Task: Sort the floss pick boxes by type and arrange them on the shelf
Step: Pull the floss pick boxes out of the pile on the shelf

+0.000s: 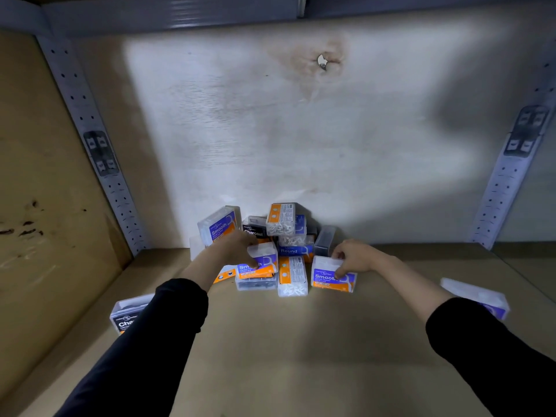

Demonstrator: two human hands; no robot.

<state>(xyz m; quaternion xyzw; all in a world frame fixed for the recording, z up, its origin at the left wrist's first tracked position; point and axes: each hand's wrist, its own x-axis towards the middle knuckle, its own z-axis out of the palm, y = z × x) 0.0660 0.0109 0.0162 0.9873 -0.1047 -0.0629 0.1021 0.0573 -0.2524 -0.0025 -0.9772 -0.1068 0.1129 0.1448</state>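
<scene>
Far left, near the front of the shelf point(270, 356), a black Charcoal box point(128, 316) lies alone, partly hidden by the left sleeve point(150, 341). The left hand point(240, 246) reaches into the pile of boxes point(285, 230) at the back, by the wall point(270, 130). Its fingers & thumb are bent round a blue-and-orange Smooth box point(260, 266), which sits on top of a clear box point(255, 285) w/ dark picks inside. The pile is in the middle, btw both hands. Right of it, the right hand point(358, 257) grips a 2nd Smooth box point(329, 278) from the top, thumb on its front; that box stands on the shelf. Far right, 1 more blue box point(481, 297) lies apart, blurry.
</scene>
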